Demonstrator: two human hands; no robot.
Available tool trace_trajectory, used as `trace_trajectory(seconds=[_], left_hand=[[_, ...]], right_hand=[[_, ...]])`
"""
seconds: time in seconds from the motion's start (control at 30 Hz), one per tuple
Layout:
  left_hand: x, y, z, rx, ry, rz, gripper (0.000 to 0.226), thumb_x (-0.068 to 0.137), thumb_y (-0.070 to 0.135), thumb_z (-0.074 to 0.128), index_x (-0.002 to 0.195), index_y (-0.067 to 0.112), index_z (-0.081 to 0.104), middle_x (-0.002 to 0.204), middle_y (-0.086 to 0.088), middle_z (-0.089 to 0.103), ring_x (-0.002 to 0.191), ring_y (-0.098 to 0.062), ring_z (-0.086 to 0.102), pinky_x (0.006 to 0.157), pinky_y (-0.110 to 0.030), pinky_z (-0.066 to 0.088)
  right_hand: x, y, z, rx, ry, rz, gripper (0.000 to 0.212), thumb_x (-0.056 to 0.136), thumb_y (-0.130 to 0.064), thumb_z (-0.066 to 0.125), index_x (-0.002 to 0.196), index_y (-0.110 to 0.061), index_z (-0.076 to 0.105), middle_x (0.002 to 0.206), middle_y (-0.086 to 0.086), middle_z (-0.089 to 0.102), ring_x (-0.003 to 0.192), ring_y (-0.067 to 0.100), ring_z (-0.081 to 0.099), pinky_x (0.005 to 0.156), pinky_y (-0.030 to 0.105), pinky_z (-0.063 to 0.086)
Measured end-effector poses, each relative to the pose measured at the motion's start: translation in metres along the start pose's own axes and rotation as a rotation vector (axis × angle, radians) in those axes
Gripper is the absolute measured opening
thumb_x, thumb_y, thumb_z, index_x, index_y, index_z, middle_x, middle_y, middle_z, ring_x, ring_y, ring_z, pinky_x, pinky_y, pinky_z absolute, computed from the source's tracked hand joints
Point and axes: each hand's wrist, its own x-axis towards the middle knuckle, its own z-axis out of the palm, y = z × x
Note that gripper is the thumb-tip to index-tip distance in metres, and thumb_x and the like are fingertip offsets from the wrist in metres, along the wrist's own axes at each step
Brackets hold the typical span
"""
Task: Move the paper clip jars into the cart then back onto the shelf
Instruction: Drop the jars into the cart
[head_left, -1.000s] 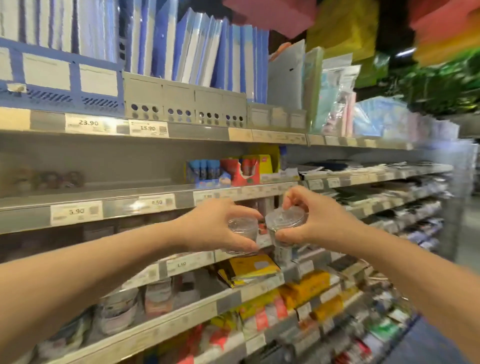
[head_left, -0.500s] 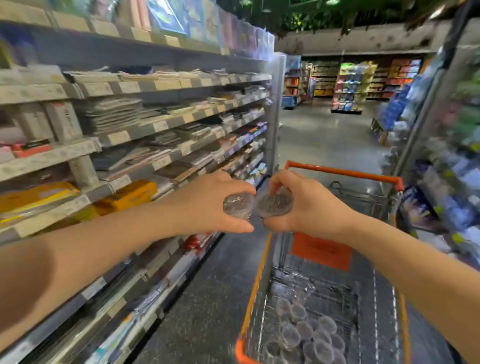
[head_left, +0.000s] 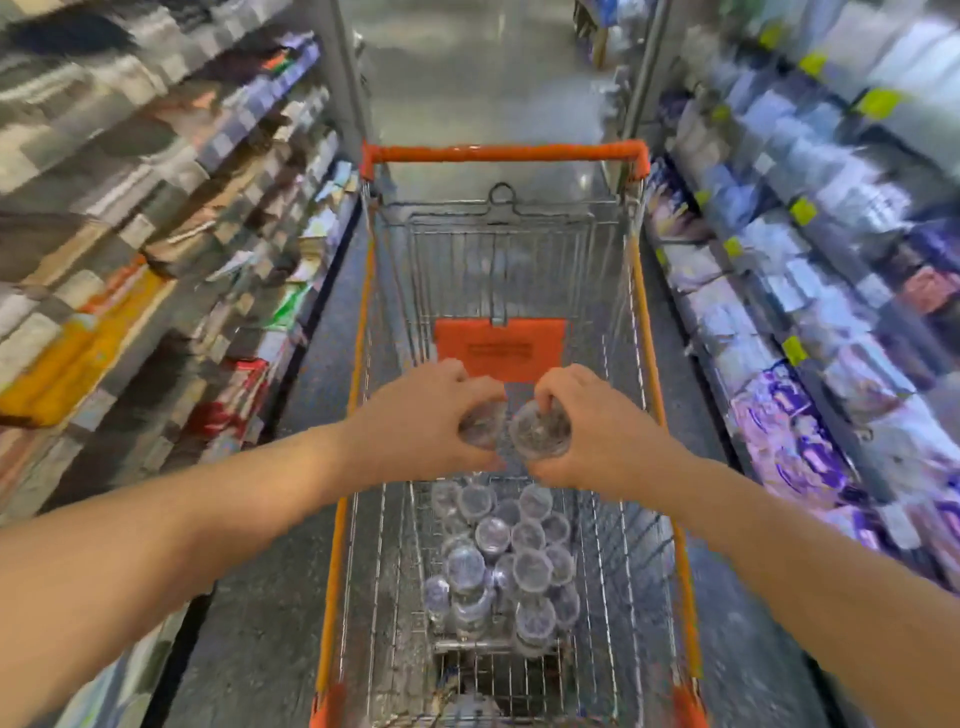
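You hold the clear left jar (head_left: 480, 423) beside the right jar (head_left: 540, 430) above the orange cart (head_left: 504, 153) and its heaped jars (head_left: 506, 561).

Blur is smearing the left shelving (head_left: 130, 208) at nine o'clock and right shelving (head_left: 831, 234) at three. The cart (head_left: 498, 154) is running off-frame at six.

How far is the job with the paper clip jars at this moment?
Done: many clear jars lie in the cart. In hand: the left hand grips one jar, the right hand another jar, both above it. Left: putting these two in, then returning all jars to the shelf.
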Motion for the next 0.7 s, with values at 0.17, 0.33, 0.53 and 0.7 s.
trace_trajectory(seconds=[0.17, 0.33, 0.53, 0.7], left_hand=[[0.053, -0.041, 0.044, -0.020, -0.102, -0.001, 0.065, 0.079, 0.053, 0.062, 0.134, 0.029, 0.038, 0.102, 0.000, 0.039, 0.097, -0.017, 0.041, 0.079, -0.027, 0.038], [0.093, -0.063, 0.112, -0.058, -0.190, -0.048, 0.058, 0.081, 0.052, 0.059, 0.128, 0.021, 0.045, 0.106, -0.007, 0.044, 0.101, -0.022, 0.041, 0.077, -0.029, 0.034], [0.127, -0.083, 0.219, -0.098, -0.329, -0.223, 0.046, 0.079, 0.044, 0.064, 0.114, 0.020, 0.046, 0.114, -0.009, 0.043, 0.106, -0.028, 0.045, 0.086, -0.041, 0.047], [0.132, -0.097, 0.297, -0.049, -0.455, -0.282, 0.056, 0.081, 0.030, 0.066, 0.128, 0.017, 0.039, 0.128, -0.013, 0.040, 0.113, -0.030, 0.046, 0.088, -0.042, 0.048]], right_hand=[[0.030, 0.040, 0.054, 0.065, -0.019, 0.111, 0.040, 0.074, -0.032, 0.074, 0.093, -0.025, 0.040, 0.100, -0.005, 0.039, 0.082, 0.011, 0.039, 0.065, 0.012, 0.033], [0.054, 0.085, 0.112, 0.071, -0.060, 0.279, 0.042, 0.079, -0.029, 0.070, 0.109, -0.016, 0.043, 0.101, -0.005, 0.032, 0.086, 0.012, 0.035, 0.063, 0.015, 0.030], [0.065, 0.144, 0.202, 0.096, -0.137, 0.482, 0.040, 0.074, -0.027, 0.074, 0.093, -0.016, 0.040, 0.097, -0.003, 0.037, 0.085, 0.016, 0.039, 0.060, 0.020, 0.027], [0.065, 0.177, 0.262, 0.028, -0.225, 0.558, 0.048, 0.078, -0.032, 0.069, 0.113, -0.012, 0.043, 0.118, 0.006, 0.043, 0.105, 0.025, 0.046, 0.082, 0.032, 0.042]])
